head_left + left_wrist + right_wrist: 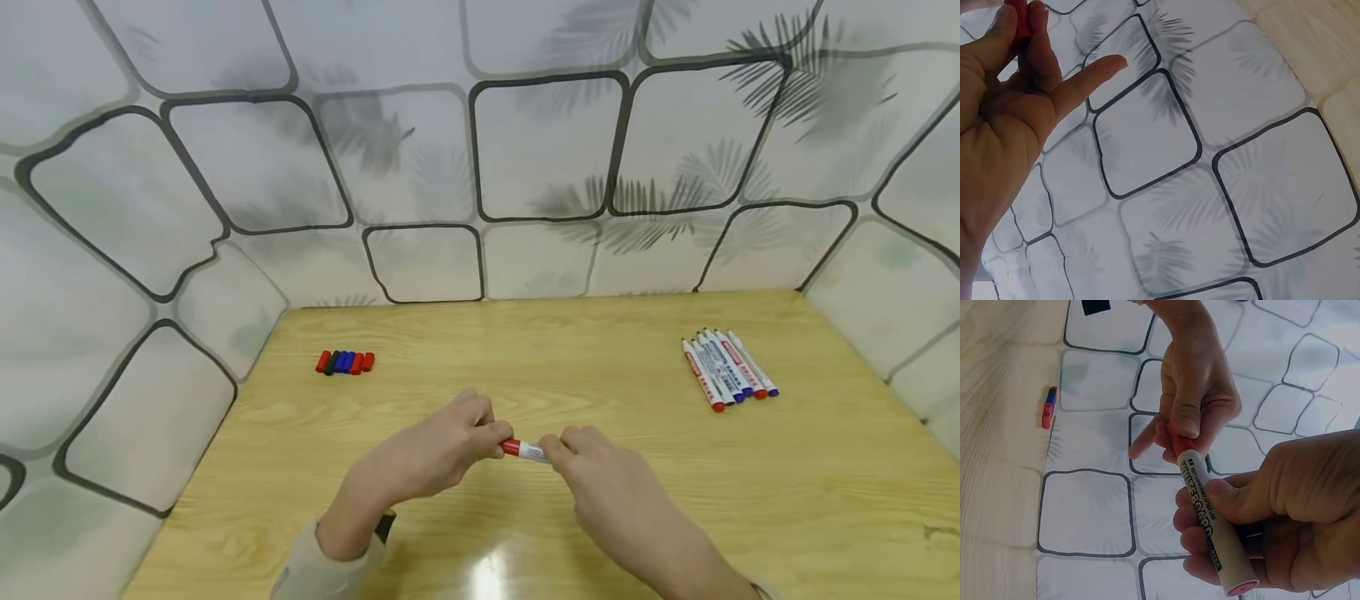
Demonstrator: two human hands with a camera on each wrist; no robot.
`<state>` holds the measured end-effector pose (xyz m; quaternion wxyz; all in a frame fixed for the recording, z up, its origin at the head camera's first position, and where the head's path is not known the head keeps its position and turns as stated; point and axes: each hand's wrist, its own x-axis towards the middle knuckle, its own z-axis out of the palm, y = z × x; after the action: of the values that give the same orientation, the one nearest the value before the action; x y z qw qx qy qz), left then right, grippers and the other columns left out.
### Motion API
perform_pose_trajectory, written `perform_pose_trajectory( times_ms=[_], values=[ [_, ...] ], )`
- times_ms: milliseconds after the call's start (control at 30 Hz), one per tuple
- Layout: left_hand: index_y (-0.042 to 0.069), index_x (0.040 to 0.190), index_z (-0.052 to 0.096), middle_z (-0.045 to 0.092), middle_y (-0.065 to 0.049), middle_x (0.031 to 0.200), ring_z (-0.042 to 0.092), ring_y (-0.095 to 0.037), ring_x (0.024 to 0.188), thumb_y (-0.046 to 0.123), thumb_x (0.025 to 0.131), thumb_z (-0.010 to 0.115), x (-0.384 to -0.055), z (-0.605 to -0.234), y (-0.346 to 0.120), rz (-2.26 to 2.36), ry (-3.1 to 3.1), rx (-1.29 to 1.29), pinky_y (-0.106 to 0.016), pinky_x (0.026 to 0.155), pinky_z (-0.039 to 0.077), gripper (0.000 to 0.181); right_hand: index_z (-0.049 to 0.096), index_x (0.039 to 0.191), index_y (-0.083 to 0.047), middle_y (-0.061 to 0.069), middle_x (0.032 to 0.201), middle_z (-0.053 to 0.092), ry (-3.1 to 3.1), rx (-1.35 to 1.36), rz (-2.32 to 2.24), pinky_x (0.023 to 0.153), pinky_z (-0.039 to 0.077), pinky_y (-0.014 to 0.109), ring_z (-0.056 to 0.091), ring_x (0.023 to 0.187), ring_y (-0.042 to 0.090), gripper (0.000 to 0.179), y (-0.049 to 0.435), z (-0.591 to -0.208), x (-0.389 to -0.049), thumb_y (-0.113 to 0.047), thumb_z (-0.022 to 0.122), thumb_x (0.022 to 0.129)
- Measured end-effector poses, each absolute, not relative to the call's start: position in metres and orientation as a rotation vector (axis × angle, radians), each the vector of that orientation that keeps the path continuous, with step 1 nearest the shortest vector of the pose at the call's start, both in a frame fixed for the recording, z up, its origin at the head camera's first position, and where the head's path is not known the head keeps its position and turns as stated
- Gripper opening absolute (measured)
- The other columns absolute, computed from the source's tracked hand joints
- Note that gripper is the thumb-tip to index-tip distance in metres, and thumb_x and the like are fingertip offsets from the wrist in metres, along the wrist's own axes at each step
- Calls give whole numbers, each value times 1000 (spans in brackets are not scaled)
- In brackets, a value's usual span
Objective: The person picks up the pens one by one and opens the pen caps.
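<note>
Over the middle of the table, my right hand (618, 492) grips the white barrel of a whiteboard marker (1210, 519), fingers beneath it and thumb on top. The lettering and the red end of the barrel show in the right wrist view. My left hand (442, 446) pinches the marker's red cap (1180, 442) between thumb and fingers. The cap sits in line with the barrel and meets its upper end. In the left wrist view one finger of the left hand points away from the cap, and the barrel is out of sight.
Several loose caps (345, 362) in red, blue and black lie in a row at the back left. Several capless whiteboard markers (723, 367) lie side by side at the back right of the wooden table (487, 358). A patterned wall (547, 150) borders the table behind and on both sides.
</note>
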<state>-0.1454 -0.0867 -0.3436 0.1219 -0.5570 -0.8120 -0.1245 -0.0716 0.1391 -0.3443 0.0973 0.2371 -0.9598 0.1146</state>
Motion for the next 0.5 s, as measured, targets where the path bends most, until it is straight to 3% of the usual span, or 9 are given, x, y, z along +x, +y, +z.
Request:
perform_pose_trajectory(
  times_ms=[133,267,367,433,500],
  values=[
    [13,98,61,44,3,81,39,-11,76,10,93,68,-133,-329,-93,-362,-2263,-1580,-16,69,36,9,70,114,-10,-4,92,61,-2677,804,463,57,48,19,58,83,11,42,142,-338,-66,11,76,78],
    [7,99,59,44,1,82,42,-15,78,0,98,59,-117,-315,-94,-242,-2081,-1527,-26,85,48,7,70,114,-11,-9,93,61,-2585,968,644,60,48,17,54,76,4,36,154,-329,-65,6,73,83],
    [6,100,59,45,1,83,43,-14,78,2,102,52,-113,-312,-90,-209,-2050,-1518,-31,91,48,8,70,113,-13,-11,91,60,-2600,1029,691,62,48,17,51,75,0,35,161,-324,-67,6,72,83],
    [6,99,59,44,1,82,40,-13,76,4,99,58,-113,-313,-90,-247,-2068,-1528,-24,82,44,3,70,114,-11,-9,92,62,-2585,1046,671,64,50,18,54,76,3,39,161,-325,-69,8,74,80],
    [8,98,58,44,2,82,38,-12,76,6,94,66,-116,-314,-93,-293,-2102,-1540,-19,74,38,9,71,113,-10,-6,95,64,-2519,1031,627,65,52,19,58,79,6,44,157,-328,-70,13,75,75]
  ],
)
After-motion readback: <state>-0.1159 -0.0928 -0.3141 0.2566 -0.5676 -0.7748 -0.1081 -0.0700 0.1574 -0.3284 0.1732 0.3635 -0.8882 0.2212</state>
